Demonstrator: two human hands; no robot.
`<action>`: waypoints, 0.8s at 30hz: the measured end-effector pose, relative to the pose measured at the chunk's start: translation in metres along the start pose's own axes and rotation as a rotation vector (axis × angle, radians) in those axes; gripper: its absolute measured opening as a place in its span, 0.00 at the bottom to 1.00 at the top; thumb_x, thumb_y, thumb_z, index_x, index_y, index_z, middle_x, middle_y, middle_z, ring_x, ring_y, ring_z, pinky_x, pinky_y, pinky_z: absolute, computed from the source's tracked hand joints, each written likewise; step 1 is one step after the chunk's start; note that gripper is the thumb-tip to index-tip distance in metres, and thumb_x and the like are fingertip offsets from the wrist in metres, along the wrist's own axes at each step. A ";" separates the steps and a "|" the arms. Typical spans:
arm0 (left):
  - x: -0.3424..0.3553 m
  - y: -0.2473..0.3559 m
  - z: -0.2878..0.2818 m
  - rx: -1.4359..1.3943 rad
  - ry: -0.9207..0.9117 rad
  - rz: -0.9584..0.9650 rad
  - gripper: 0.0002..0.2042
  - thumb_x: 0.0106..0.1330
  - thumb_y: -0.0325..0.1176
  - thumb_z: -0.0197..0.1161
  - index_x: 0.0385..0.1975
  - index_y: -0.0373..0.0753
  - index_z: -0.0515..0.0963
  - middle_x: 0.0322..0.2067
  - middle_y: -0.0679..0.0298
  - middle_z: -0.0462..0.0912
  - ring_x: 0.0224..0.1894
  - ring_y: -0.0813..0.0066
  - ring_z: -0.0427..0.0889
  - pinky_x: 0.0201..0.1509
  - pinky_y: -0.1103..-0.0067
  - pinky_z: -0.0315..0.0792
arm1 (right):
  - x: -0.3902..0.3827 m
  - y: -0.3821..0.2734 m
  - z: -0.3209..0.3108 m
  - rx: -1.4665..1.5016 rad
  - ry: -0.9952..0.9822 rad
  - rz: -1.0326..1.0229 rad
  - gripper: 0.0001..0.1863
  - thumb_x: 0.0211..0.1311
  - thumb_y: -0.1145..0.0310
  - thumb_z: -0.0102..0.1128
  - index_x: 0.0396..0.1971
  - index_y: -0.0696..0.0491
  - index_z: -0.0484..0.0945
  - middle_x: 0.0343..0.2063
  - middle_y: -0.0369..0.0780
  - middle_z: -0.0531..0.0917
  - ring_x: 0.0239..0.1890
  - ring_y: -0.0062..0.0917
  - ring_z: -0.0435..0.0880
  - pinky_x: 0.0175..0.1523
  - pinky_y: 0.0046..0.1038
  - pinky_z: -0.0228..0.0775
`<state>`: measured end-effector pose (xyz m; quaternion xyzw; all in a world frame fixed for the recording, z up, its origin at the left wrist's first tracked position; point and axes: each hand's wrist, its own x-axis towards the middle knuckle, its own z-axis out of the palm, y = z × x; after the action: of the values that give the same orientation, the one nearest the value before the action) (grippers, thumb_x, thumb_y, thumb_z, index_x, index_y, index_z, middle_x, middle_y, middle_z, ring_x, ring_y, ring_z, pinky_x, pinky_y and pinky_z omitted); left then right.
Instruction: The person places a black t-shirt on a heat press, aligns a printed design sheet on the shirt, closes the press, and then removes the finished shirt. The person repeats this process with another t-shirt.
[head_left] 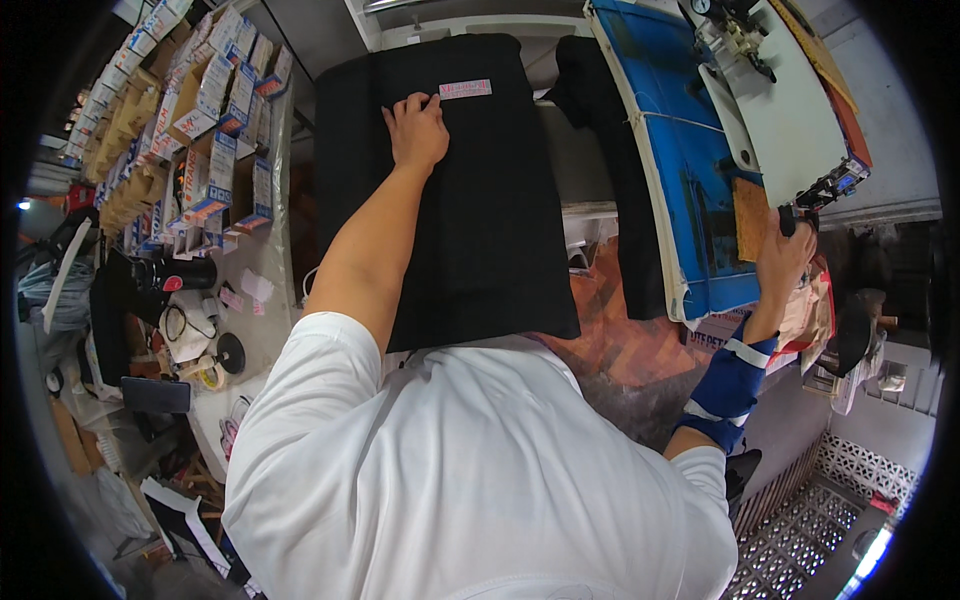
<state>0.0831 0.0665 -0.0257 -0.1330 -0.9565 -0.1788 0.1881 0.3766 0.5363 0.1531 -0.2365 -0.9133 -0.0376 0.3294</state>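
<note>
A wide piece of black fabric (470, 220) lies flat on the board in front of me. Near its far edge sits a small white label strip with pinkish-red print (466, 89). My left hand (418, 132) rests on the fabric, fingers spread, with its fingertips at the label's left end. On the far right my right hand (785, 255) is wrapped around a black handle (798, 220) that joins a metal fitting on a machine. The lower part of that grip is hard to see. A blue wrap with pale bands covers my right forearm.
A blue panel with a pale rim (690, 215) stands to the right, a pressure gauge (702, 6) beyond it. Another black fabric piece (620, 180) hangs beside it. Stacked cardboard boxes (210, 175) line the left table, with a phone (155, 395) and tape rolls nearer.
</note>
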 end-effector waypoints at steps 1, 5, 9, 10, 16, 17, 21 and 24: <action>0.000 0.000 0.000 0.001 0.003 0.002 0.16 0.71 0.35 0.56 0.55 0.43 0.81 0.53 0.63 0.75 0.61 0.58 0.69 0.75 0.45 0.50 | 0.001 0.000 0.003 -0.009 0.024 -0.011 0.32 0.67 0.44 0.60 0.45 0.63 0.73 0.49 0.54 0.76 0.57 0.53 0.70 0.65 0.51 0.59; 0.001 0.000 0.001 0.009 0.001 -0.002 0.16 0.70 0.35 0.57 0.55 0.44 0.82 0.54 0.63 0.75 0.61 0.57 0.69 0.75 0.45 0.50 | 0.002 0.004 0.011 -0.011 0.042 -0.012 0.34 0.66 0.42 0.61 0.45 0.64 0.72 0.50 0.55 0.75 0.58 0.54 0.68 0.66 0.51 0.58; 0.001 0.000 0.001 0.002 0.002 -0.006 0.16 0.70 0.34 0.57 0.54 0.45 0.82 0.54 0.63 0.76 0.61 0.57 0.70 0.75 0.45 0.50 | 0.002 0.009 0.014 -0.008 0.042 -0.024 0.34 0.65 0.42 0.62 0.45 0.64 0.71 0.50 0.55 0.74 0.59 0.54 0.67 0.66 0.51 0.56; 0.001 0.000 0.001 0.004 -0.001 -0.009 0.16 0.70 0.34 0.58 0.54 0.45 0.82 0.54 0.63 0.76 0.61 0.57 0.70 0.76 0.45 0.50 | 0.002 0.010 0.015 -0.001 0.040 -0.018 0.34 0.65 0.42 0.62 0.45 0.64 0.71 0.50 0.55 0.74 0.59 0.54 0.67 0.66 0.51 0.56; 0.001 0.001 -0.001 0.011 -0.007 -0.011 0.15 0.69 0.34 0.58 0.54 0.45 0.82 0.54 0.63 0.76 0.61 0.57 0.70 0.76 0.45 0.49 | 0.001 0.008 0.018 0.008 0.060 -0.021 0.34 0.65 0.42 0.62 0.46 0.64 0.71 0.51 0.55 0.73 0.60 0.54 0.66 0.67 0.51 0.56; 0.001 0.001 -0.001 0.010 -0.007 -0.012 0.15 0.69 0.33 0.58 0.54 0.45 0.82 0.54 0.63 0.76 0.61 0.57 0.70 0.76 0.45 0.49 | 0.001 0.008 0.018 0.007 0.068 -0.021 0.35 0.65 0.42 0.62 0.46 0.64 0.71 0.51 0.55 0.73 0.60 0.54 0.65 0.67 0.51 0.55; 0.001 0.001 -0.001 0.002 -0.008 -0.012 0.16 0.69 0.33 0.58 0.54 0.45 0.82 0.53 0.63 0.76 0.61 0.58 0.70 0.76 0.45 0.49 | 0.000 0.009 0.021 0.011 0.083 -0.023 0.35 0.65 0.42 0.62 0.47 0.64 0.70 0.52 0.56 0.73 0.61 0.53 0.65 0.68 0.52 0.54; 0.001 0.000 -0.001 0.005 -0.005 -0.011 0.16 0.68 0.33 0.58 0.54 0.45 0.82 0.53 0.63 0.76 0.61 0.58 0.70 0.76 0.45 0.49 | -0.001 0.009 0.023 0.005 0.068 -0.018 0.35 0.65 0.42 0.62 0.47 0.64 0.70 0.53 0.56 0.73 0.62 0.53 0.65 0.69 0.52 0.54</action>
<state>0.0829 0.0664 -0.0246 -0.1275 -0.9582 -0.1773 0.1848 0.3684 0.5491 0.1341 -0.2260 -0.9037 -0.0464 0.3607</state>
